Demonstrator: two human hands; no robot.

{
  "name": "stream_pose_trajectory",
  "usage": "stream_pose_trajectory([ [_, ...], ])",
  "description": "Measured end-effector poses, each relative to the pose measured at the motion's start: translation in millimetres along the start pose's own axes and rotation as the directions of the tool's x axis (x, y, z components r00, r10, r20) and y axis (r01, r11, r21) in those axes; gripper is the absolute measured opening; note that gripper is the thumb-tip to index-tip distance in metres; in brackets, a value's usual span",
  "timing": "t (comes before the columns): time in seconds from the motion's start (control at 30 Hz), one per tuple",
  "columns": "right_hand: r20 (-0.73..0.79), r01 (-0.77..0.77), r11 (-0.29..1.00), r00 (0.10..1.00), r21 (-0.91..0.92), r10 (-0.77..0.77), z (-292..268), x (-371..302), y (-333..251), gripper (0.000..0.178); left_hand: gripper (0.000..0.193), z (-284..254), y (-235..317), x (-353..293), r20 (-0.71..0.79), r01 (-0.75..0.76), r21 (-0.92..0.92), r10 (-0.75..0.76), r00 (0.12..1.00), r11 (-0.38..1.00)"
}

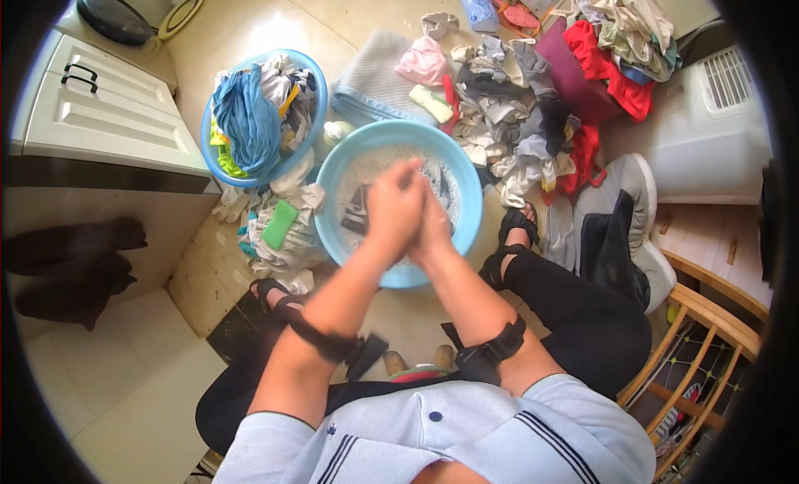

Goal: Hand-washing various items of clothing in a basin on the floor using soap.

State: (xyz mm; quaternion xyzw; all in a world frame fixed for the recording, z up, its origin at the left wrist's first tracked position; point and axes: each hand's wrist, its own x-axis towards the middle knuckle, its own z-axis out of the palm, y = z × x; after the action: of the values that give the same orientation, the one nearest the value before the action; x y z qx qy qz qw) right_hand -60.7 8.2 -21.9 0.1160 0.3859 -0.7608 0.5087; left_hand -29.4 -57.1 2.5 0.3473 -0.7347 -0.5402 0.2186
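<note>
Over a light blue basin (473, 222) of sudsy water, my two hands are pressed together. My left hand (394, 204) is closed, its knuckles bent and its fingers against the other palm. My right hand (433, 222) is closed against it from the right, its fingers partly hidden. Whatever lies between them, if anything, does not show. Dark wet cloth (356, 211) sits in the foamy water on the left side of the basin, and more dark fabric shows to the right of my hands.
A blue tub (205, 143) of clothes stands at the far left. A green soap bar or brush-like block (280, 225) rests on pale clothes. Behind the basin are a folded grey towel (379, 76) and a bottle (334, 133). A large clothes heap (512, 101) lies right. Cabinets (108, 109) border the left.
</note>
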Motion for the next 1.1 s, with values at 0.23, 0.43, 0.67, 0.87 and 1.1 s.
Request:
stream_pose_trajectory([
  [0.23,-0.064,-0.209,0.978,0.976,0.019,0.21,20,-15,-5,0.038,0.025,-9,-5,3,0.072,0.178,0.064,-0.183,0.981,0.982],
  [0.43,-0.148,-0.173,0.966,0.968,0.194,0.203,-14,2,-12,0.042,0.028,-2,4,-20,0.017,0.02,0.029,-0.021,1.0,0.999],
  [0.67,-0.001,-0.21,0.977,0.978,0.023,0.21,0,-2,9,0.037,0.031,-7,-22,-1,-0.015,0.137,0.112,-0.136,0.991,0.984],
  [0.87,0.213,-0.131,0.897,0.976,0.422,0.042,-39,6,24,0.041,0.029,13,-22,-27,-0.024,-0.086,0.325,0.099,0.995,0.942],
  [1.1,0.104,0.027,0.949,0.993,0.314,-0.063,-54,14,23,0.04,0.026,23,-4,-39,-0.054,-0.09,0.248,0.107,0.993,0.965],
])
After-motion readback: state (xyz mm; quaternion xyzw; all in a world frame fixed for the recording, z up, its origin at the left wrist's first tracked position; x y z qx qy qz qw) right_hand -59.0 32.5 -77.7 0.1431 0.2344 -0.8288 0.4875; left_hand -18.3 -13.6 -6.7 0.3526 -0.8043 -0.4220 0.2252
